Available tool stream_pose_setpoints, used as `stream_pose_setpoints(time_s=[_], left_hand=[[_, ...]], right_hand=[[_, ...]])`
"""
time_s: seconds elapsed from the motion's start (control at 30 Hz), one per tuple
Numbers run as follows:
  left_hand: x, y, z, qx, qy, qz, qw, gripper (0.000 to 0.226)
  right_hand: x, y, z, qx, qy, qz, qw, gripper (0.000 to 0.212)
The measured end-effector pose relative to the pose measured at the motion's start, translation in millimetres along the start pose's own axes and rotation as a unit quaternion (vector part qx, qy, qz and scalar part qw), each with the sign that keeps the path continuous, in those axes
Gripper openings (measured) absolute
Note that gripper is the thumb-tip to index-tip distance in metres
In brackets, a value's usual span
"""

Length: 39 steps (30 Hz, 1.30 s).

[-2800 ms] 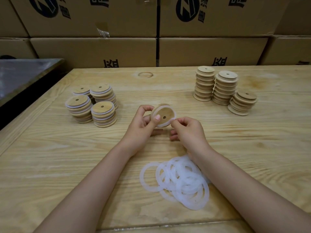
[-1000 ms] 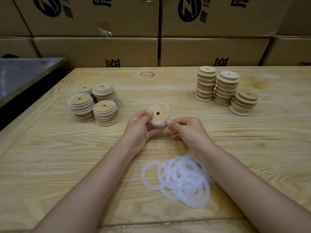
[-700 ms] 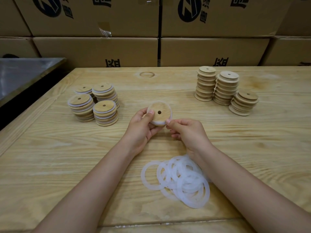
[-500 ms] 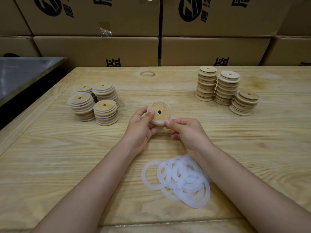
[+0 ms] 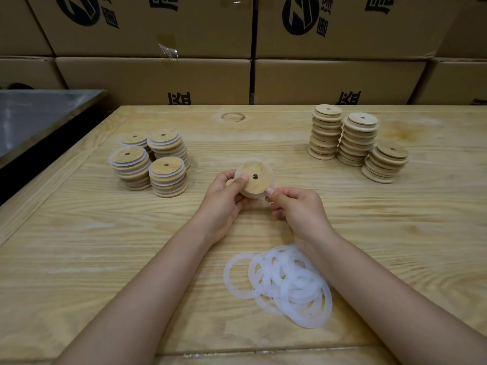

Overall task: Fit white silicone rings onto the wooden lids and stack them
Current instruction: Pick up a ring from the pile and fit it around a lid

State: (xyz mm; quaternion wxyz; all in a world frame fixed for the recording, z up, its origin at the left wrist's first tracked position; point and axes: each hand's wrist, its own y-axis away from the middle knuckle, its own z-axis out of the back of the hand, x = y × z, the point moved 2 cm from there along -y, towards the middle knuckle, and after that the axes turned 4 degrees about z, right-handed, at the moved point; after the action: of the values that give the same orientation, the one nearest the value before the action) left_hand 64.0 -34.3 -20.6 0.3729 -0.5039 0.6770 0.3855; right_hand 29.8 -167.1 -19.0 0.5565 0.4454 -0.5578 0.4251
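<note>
In the head view, the back of the wooden lid (image 5: 254,179) and the fingers behind it are hidden. The white silicone ring (image 5: 255,197) around it is seen only as a pale, slightly blurred band along the rim, so how fully it is seated cannot be told. Both forearms are cut off by the bottom edge. The lid is held above the table (image 5: 79,246) between both hands, its face with a small centre hole tilted towards the camera. It is gripped by the left hand (image 5: 224,201), the thumb laid on the face beside the hole and the fingers curled behind. Its lower right rim is pinched by the right hand (image 5: 297,209) between thumb and forefinger, the other fingers being curled below. Left of the lid, four ringed stacks (image 5: 150,160) are set close together. Right of the lid and farther back, three bare stacks (image 5: 355,143) are seen touching. Nearer than the lid, a heap of loose rings (image 5: 282,283) is spread overlapping, its right side partly covered by the right forearm. Beyond the lid, cardboard boxes (image 5: 158,80) are piled as a wall, their print cut off. Far to the lid's left, a dark metal surface (image 5: 34,114) is cropped by the frame.
</note>
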Motion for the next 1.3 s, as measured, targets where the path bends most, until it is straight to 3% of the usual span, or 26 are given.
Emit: stream_pose_setpoints(time_s=[0.13,0.3,0.43,0.57,0.9,1.13,1.3], left_hand=[[-1,1,3,0.014,0.040,0.012,0.999,0.015],[-2,0,2,0.007,0.019,0.041,0.999,0.036],[-1,2,0,0.000,0.009,0.024,1.000,0.035],[0,3,-3,-0.007,0.012,0.013,1.000,0.029],[0,6,-8,0.032,0.043,0.036,0.998,0.036],[5,5,-10,-0.046,-0.030,-0.035,0.998,0.030],[4,5,-9,-0.013,0.018,-0.001,1.000,0.040]], right_hand=[[2,3,0,0.027,0.005,0.000,1.000,0.013],[0,3,-1,0.014,0.018,0.014,1.000,0.015],[1,-1,-1,0.042,0.052,-0.001,0.998,0.020],[3,-5,0,0.060,0.013,-0.036,0.997,0.020],[-1,-1,0,0.022,-0.042,-0.015,0.999,0.012],[1,-8,-1,0.056,-0.033,-0.050,0.997,0.017],[-3,-9,0,0.046,-0.031,-0.040,0.998,0.013]])
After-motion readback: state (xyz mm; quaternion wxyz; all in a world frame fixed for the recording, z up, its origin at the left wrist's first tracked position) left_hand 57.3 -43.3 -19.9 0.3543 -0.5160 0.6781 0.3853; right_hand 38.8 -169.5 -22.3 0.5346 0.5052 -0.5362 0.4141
